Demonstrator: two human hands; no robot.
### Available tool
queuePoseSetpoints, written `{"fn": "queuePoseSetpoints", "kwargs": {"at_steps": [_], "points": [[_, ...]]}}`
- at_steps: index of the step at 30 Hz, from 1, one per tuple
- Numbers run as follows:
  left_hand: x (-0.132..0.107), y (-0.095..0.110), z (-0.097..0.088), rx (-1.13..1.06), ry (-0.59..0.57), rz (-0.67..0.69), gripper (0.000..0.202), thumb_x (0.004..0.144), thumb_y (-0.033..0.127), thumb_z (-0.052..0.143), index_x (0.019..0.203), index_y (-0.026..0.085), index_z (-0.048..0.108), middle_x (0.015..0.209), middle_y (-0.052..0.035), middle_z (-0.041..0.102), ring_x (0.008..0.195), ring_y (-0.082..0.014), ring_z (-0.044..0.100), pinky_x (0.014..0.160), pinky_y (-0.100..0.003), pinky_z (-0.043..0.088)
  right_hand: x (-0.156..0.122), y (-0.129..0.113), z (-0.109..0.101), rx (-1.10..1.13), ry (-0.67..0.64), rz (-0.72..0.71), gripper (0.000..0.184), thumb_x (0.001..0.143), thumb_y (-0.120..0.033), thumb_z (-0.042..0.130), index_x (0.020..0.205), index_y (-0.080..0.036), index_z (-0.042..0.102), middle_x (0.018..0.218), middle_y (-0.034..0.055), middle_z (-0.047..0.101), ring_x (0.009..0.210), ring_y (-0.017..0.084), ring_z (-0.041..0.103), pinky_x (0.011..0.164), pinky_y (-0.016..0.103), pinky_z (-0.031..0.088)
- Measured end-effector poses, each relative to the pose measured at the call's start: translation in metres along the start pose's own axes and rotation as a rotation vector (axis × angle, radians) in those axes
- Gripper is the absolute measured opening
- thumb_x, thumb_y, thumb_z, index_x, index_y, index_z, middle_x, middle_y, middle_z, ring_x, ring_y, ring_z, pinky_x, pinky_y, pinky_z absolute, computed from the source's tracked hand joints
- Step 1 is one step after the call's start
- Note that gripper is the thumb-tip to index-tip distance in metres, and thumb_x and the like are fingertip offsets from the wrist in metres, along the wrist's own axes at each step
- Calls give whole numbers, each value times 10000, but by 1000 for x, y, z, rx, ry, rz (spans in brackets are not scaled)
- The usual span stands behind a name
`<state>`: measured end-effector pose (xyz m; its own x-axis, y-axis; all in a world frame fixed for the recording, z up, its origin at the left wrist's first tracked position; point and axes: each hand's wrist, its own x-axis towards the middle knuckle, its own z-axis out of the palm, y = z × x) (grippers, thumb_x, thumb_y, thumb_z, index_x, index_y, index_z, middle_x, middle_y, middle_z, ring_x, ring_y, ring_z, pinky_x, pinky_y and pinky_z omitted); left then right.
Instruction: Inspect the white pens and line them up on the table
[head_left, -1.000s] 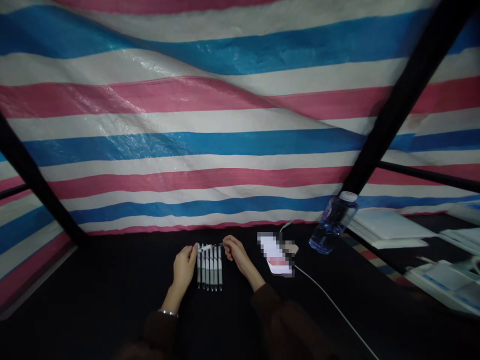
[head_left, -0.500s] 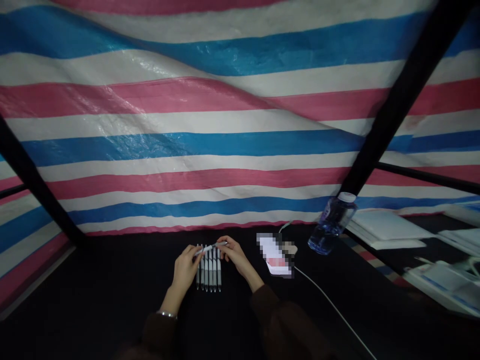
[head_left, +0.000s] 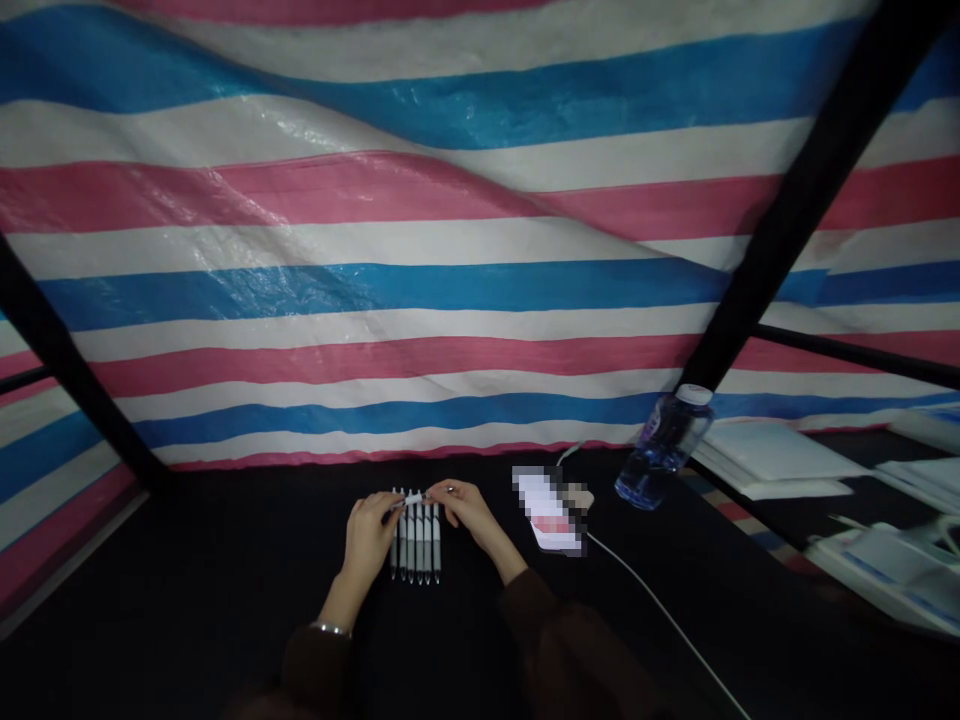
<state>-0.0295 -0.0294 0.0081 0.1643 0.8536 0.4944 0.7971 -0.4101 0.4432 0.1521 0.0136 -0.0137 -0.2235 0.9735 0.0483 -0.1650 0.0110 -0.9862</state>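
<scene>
Several white and grey pens (head_left: 418,550) lie side by side in a row on the black table, tips toward me. Above their far ends, one more pen (head_left: 413,499) is held crosswise between both hands. My left hand (head_left: 370,535) pinches its left end, with a bracelet on that wrist. The fingers of my right hand (head_left: 463,508) close on its right end. Fingertips cover both ends of the held pen, so its details are hard to make out.
A lit phone (head_left: 551,515), partly pixelated, lies right of my right hand with a white cable (head_left: 660,600) running toward me. Beyond it stands a tilted-looking clear blue bottle (head_left: 664,450). White stacks (head_left: 780,455) are at right. A striped tarp (head_left: 420,290) hangs behind the table.
The held pen has turned from slanting to nearly level, and my right hand has dropped slightly. The row of pens stays in place.
</scene>
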Motion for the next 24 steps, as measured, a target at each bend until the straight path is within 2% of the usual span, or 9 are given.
{"fn": "queuePoseSetpoints", "kwargs": {"at_steps": [5, 8, 11, 13, 16, 21, 24], "points": [[0, 2, 1, -15, 31, 5, 185, 823, 242, 503, 913, 213, 662, 916, -45, 689, 870, -180, 611, 759, -322, 420, 1, -2, 6, -51, 97, 43, 445, 674, -577, 595, 537, -157, 541, 307, -41, 429, 264, 41, 271, 320, 196, 125], [1, 2, 1, -34, 39, -19, 186, 825, 253, 502, 915, 207, 658, 932, -50, 687, 885, -185, 610, 764, -326, 421, 3, -2, 5, 78, 132, 61, 396, 659, -558, 586, 581, -187, 469, 360, -66, 433, 266, 41, 273, 308, 188, 108], [1, 1, 1, -44, 41, -38, 190, 826, 260, 499, 916, 205, 657, 948, -57, 684, 903, -193, 607, 774, -332, 421, 5, 2, 1, 170, 105, 76, 337, 636, -493, 592, 605, -203, 423, 402, -82, 426, 278, 39, 276, 310, 180, 82], [0, 0, 2, -44, 36, -39, 195, 825, 262, 497, 918, 206, 659, 950, -63, 683, 907, -197, 606, 779, -335, 422, 6, 6, 0, 156, 97, 73, 341, 631, -460, 601, 552, -199, 397, 389, -83, 384, 292, 36, 281, 318, 178, 96], [0, -1, 3, -45, 33, -30, 202, 826, 264, 494, 920, 204, 662, 946, -67, 684, 899, -196, 607, 776, -335, 426, 8, 10, 0, 130, 131, 81, 428, 645, -496, 587, 466, -201, 334, 353, -82, 305, 299, 34, 264, 325, 187, 121], [0, -2, 4, -48, 47, -25, 200, 828, 267, 495, 922, 207, 661, 944, -58, 685, 895, -192, 610, 769, -332, 431, 10, 12, 1, 145, 141, 81, 393, 604, -512, 620, 539, -197, 395, 432, -75, 402, 297, 33, 286, 312, 186, 90], [0, -2, 4, -42, 49, -20, 191, 828, 261, 499, 916, 215, 663, 940, -52, 687, 893, -189, 611, 764, -325, 431, 10, 12, 1, 133, 132, 94, 474, 599, -554, 621, 470, -205, 328, 363, -94, 288, 285, 29, 244, 313, 188, 102]]}}
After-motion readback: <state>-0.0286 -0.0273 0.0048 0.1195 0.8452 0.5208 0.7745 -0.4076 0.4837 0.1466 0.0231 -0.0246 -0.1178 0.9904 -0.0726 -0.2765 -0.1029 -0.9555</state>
